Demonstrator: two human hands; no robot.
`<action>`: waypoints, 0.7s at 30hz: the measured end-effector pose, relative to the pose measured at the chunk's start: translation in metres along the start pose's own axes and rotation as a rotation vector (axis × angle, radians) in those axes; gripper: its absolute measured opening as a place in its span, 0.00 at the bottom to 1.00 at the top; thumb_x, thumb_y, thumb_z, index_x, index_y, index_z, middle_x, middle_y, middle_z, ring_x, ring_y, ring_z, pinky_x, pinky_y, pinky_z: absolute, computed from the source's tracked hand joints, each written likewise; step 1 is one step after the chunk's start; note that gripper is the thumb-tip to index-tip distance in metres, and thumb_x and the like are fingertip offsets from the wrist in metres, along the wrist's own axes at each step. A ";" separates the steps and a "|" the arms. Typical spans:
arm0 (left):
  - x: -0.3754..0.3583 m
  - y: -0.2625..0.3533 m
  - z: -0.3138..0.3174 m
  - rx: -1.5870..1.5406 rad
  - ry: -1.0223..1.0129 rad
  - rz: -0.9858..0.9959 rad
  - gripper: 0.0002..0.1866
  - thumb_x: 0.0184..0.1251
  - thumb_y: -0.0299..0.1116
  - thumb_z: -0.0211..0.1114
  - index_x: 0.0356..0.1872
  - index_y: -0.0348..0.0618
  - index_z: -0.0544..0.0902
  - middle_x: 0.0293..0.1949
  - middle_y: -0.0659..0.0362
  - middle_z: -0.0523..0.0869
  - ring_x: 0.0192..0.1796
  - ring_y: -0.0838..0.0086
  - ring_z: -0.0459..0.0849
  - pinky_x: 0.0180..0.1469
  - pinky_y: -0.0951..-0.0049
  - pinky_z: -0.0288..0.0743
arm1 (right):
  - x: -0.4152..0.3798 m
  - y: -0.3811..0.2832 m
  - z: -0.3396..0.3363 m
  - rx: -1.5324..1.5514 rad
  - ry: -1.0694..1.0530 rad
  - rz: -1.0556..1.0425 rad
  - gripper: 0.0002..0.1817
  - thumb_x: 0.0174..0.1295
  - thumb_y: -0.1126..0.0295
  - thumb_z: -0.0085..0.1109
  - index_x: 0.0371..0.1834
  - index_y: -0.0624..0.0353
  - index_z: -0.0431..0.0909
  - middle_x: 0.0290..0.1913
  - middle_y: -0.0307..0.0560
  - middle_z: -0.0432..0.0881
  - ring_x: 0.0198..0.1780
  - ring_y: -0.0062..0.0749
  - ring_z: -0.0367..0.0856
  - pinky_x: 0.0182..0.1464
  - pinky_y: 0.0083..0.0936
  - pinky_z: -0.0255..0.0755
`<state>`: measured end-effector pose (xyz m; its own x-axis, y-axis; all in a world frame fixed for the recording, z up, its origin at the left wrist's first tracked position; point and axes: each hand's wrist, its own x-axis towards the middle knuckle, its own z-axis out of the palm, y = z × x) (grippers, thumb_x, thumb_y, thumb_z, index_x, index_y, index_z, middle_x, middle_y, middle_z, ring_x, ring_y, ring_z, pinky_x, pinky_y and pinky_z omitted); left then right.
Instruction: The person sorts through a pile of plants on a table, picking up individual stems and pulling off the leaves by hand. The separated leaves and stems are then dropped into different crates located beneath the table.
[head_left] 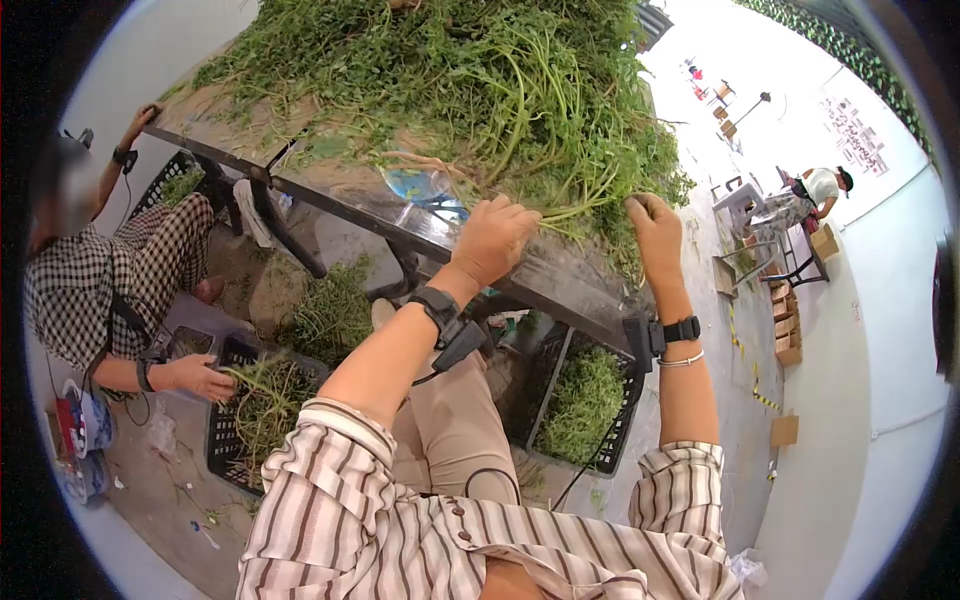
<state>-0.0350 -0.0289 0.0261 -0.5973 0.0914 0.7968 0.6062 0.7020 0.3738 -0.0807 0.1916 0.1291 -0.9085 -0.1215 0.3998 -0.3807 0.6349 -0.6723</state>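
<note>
Above the table's front edge my left hand point(492, 238) is closed round the stem end of a green sprig point(575, 208). To its right, my right hand point(657, 228) has thumb and fingers pinched together beside the sprig's leafy end; what the fingertips hold is too small to make out. A large heap of leafy green stems point(480, 90) covers the table point(350, 200) just beyond both hands. A clear and blue plastic item point(418, 184) lies on the tabletop left of my left hand.
Below the table stand a black crate of greens point(585, 405) and another crate point(225, 440) at the left. A co-worker point(110, 270) sits at the left, one hand at that crate. Another person point(822, 188) and cardboard boxes point(785, 320) are at the right.
</note>
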 end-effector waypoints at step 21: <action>0.002 0.004 -0.004 -0.043 -0.002 -0.008 0.07 0.57 0.26 0.63 0.38 0.39 0.82 0.31 0.56 0.81 0.36 0.60 0.74 0.40 0.63 0.71 | 0.003 -0.016 0.013 -0.623 -0.080 -0.466 0.06 0.55 0.71 0.57 0.35 0.58 0.76 0.35 0.49 0.79 0.35 0.49 0.79 0.37 0.37 0.74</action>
<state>-0.0311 -0.0290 0.0313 -0.6036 0.0872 0.7925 0.6231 0.6717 0.4007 -0.0793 0.1711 0.1329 -0.6972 -0.5204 0.4931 -0.5808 0.8132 0.0370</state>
